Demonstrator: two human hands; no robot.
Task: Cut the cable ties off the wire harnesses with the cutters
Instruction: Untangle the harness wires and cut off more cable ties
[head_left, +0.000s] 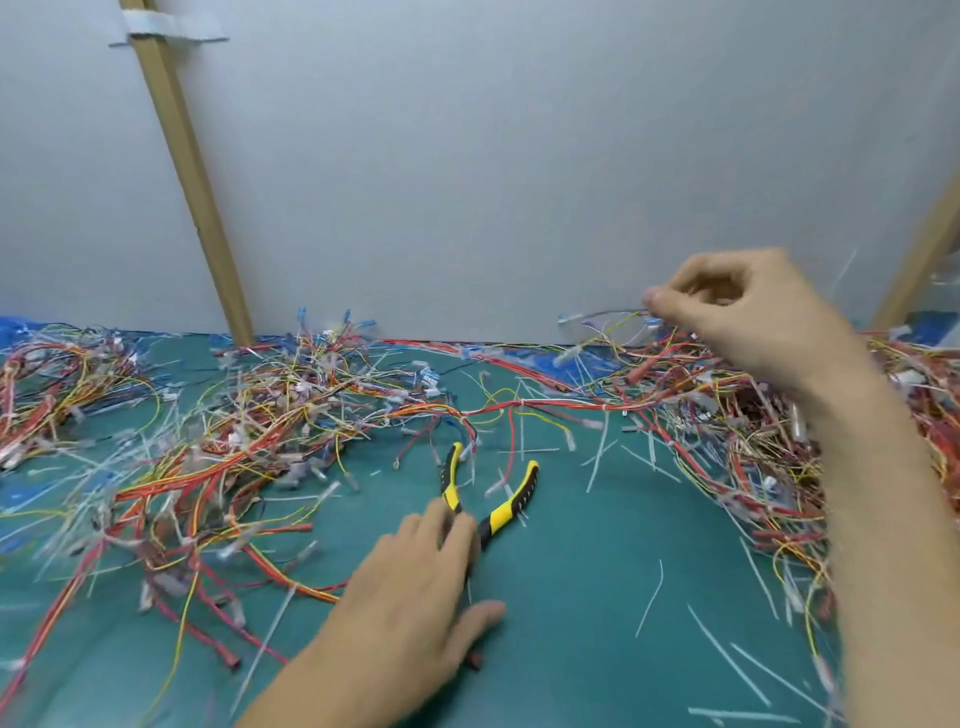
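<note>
left hand (415, 587) rests flat on the cutters (506, 509), not gripping. right hand (748, 312) pinches a wire (602, 314). imo wrap both handles before lifting.

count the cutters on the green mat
1. The yellow-and-black cutters lie mid green mat, handles pointing away, head hidden under the fingers of the left hand. More could be buried under the wire harnesses.

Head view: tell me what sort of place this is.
Probably a harness rework or salvage bench: tangled wire harnesses heaped across a green mat, snipped cable ties scattered over it, and yellow-handled cutters lying partly under the left hand.
</note>
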